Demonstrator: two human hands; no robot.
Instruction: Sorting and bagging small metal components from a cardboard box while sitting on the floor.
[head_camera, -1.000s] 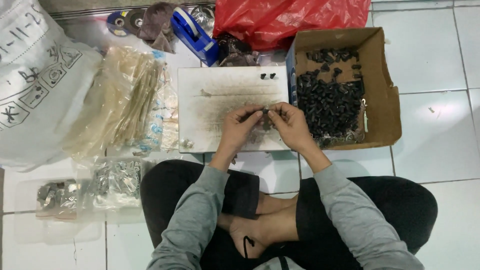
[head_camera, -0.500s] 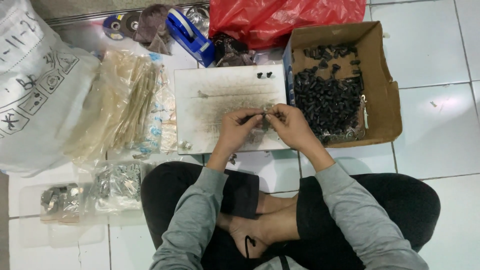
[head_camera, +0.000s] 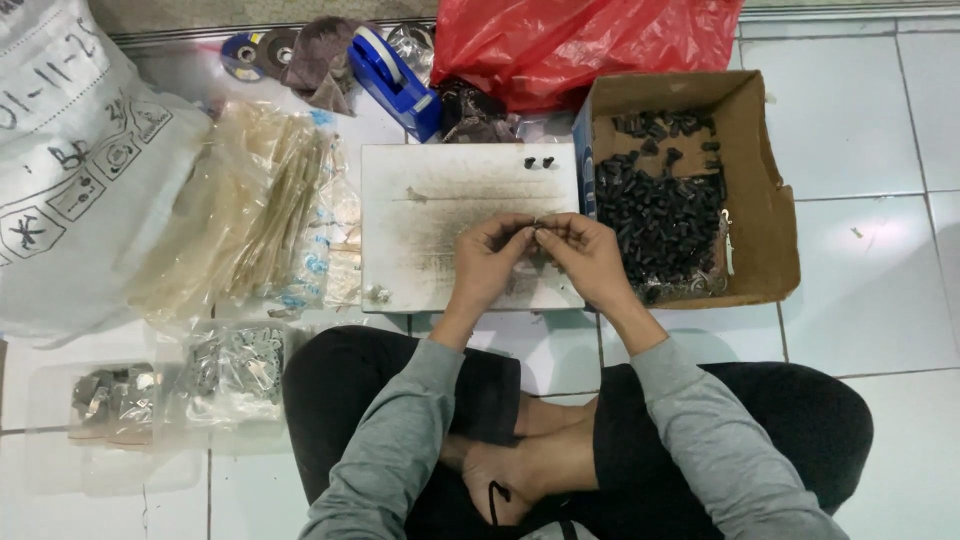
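Left hand (head_camera: 490, 262): its fingers (head_camera: 515, 228) were pinched narrow on a tiny metal part (head_camera: 537, 224), too small to tell its kind.
Right hand (head_camera: 590, 258): its fingers (head_camera: 556, 228) were closed tight on the same part from the other side, fingertips of both hands almost meeting.
Tiny metal part: held between the two sets of fingertips, above the white board (head_camera: 430, 230) on the floor.
White board: scuffed, with two small black pieces (head_camera: 538, 161) near its far edge.
Cardboard box (head_camera: 770, 200): just right of the board, holding a heap of small black parts (head_camera: 660, 215).
Clear bags (head_camera: 270, 215): left of the board.
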